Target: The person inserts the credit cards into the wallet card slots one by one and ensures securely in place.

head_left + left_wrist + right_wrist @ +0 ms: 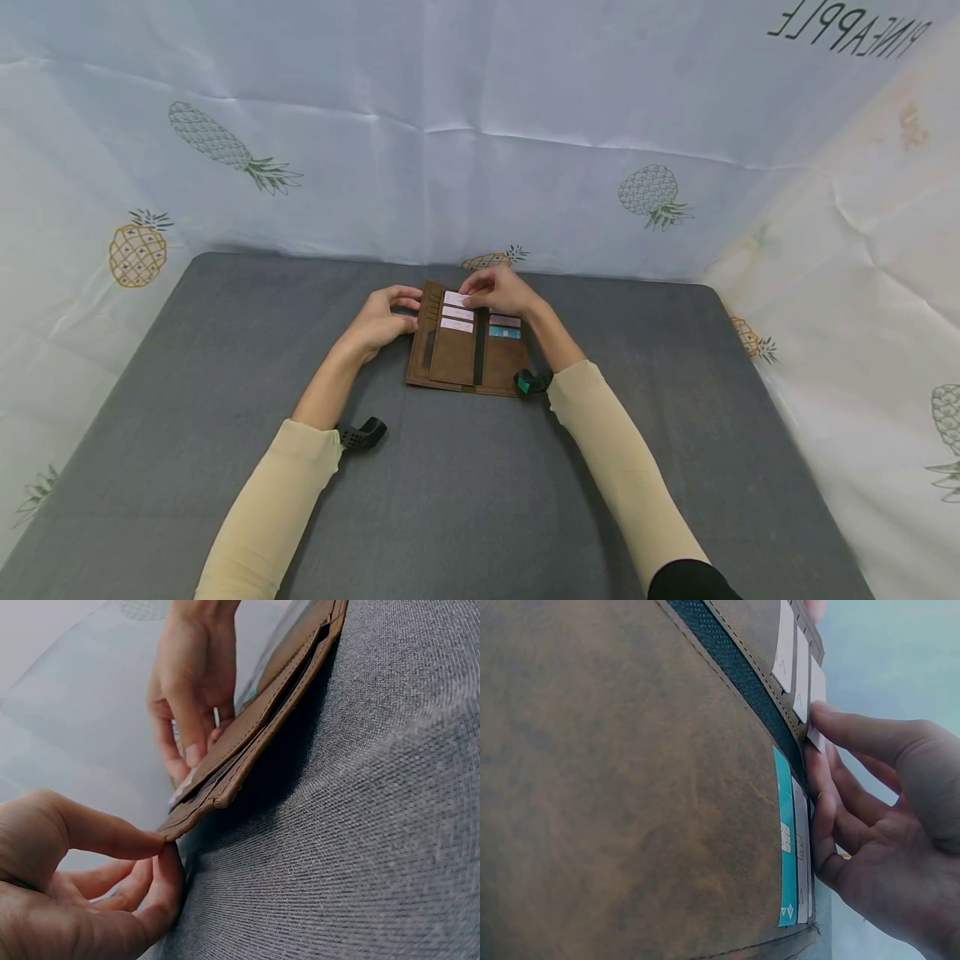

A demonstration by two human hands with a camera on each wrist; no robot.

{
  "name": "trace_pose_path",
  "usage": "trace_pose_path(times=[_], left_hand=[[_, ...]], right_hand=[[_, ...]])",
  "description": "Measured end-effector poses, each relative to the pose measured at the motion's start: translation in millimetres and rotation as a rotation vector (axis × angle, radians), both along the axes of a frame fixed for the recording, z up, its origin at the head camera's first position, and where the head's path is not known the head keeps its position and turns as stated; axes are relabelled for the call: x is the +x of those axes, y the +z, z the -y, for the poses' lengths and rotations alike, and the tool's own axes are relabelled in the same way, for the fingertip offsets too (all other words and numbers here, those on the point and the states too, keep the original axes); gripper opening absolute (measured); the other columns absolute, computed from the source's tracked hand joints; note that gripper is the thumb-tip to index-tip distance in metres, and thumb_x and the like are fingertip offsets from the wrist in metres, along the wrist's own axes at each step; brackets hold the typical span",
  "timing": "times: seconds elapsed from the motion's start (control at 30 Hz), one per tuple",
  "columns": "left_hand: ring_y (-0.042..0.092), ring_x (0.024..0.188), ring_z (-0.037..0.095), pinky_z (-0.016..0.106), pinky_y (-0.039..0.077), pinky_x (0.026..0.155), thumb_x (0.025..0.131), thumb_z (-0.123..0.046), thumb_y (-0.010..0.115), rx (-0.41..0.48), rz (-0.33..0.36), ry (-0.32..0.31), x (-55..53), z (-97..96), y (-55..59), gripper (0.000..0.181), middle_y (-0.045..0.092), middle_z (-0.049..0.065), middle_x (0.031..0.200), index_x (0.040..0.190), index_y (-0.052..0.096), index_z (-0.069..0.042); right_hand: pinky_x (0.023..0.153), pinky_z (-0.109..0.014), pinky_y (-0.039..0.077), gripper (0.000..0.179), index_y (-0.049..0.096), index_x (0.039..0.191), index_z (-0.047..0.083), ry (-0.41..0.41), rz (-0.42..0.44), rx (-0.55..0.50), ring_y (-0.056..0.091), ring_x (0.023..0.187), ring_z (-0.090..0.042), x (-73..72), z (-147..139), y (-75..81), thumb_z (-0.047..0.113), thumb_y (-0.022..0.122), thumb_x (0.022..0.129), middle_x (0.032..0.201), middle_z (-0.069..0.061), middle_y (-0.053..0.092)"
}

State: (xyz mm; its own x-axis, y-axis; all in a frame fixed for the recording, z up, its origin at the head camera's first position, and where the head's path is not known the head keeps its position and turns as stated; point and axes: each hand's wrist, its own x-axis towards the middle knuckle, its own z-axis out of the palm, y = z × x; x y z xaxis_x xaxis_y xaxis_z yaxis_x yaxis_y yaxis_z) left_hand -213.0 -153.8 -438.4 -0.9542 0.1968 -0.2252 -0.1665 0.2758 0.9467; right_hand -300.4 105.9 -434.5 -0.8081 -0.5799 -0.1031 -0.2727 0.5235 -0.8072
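Note:
A brown leather wallet (453, 358) lies opened out on the grey table, with a dark strip down its middle. Its left half carries a column of white cards (457, 325) in slots. In the right half sit a blue card (785, 847) and a paler card (802, 855). My left hand (382, 321) pinches the wallet's left edge between thumb and fingers; the left wrist view shows that edge raised off the cloth. My right hand (506, 293) pinches the topmost white card (817, 697) of the left column, at the wallet's far edge.
The grey table (450, 483) spreads out around the wallet. White cloth (450, 192) printed with pineapples hangs behind the far edge and along both sides. Black wrist bands (363, 433) stick out beside the sleeves.

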Motion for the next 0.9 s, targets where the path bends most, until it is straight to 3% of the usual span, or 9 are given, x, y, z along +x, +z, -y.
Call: trace_pose_path(times=[0.23, 0.7, 0.9], left_hand=[[0.065, 0.126, 0.043, 0.028, 0.055, 0.088, 0.1, 0.013, 0.058, -0.004, -0.002, 0.002, 0.7, 0.1, -0.2, 0.063, 0.052, 0.029, 0.149, 0.16, 0.048, -0.002], [0.067, 0.122, 0.04, 0.027, 0.054, 0.086, 0.099, 0.012, 0.059, -0.016, 0.001, 0.001, 2.6, -0.7, 3.6, 0.063, 0.053, 0.029, 0.148, 0.16, 0.048, -0.002], [0.067, 0.121, 0.039, 0.028, 0.054, 0.088, 0.099, 0.012, 0.059, -0.02, -0.003, -0.014, 3.0, 1.3, 4.2, 0.063, 0.052, 0.029, 0.147, 0.16, 0.048, -0.001]], right_hand=[[0.097, -0.044, 0.062, 0.019, 0.079, 0.119, 0.0, 0.019, -0.008, 0.011, 0.076, 0.107, -0.032, 0.7, 0, -0.2, 0.009, 0.074, 0.103, 0.121, -0.021, 0.079], [0.102, -0.046, 0.06, 0.023, 0.079, 0.122, 0.0, 0.01, -0.012, 0.013, 0.075, 0.112, -0.032, 1.4, -2, -2.5, 0.013, 0.073, 0.105, 0.126, -0.021, 0.078], [0.106, -0.049, 0.06, 0.025, 0.078, 0.126, 0.0, -0.064, -0.022, -0.022, 0.075, 0.119, -0.036, 4.3, -12, -1.5, 0.014, 0.072, 0.106, 0.129, -0.021, 0.076]])
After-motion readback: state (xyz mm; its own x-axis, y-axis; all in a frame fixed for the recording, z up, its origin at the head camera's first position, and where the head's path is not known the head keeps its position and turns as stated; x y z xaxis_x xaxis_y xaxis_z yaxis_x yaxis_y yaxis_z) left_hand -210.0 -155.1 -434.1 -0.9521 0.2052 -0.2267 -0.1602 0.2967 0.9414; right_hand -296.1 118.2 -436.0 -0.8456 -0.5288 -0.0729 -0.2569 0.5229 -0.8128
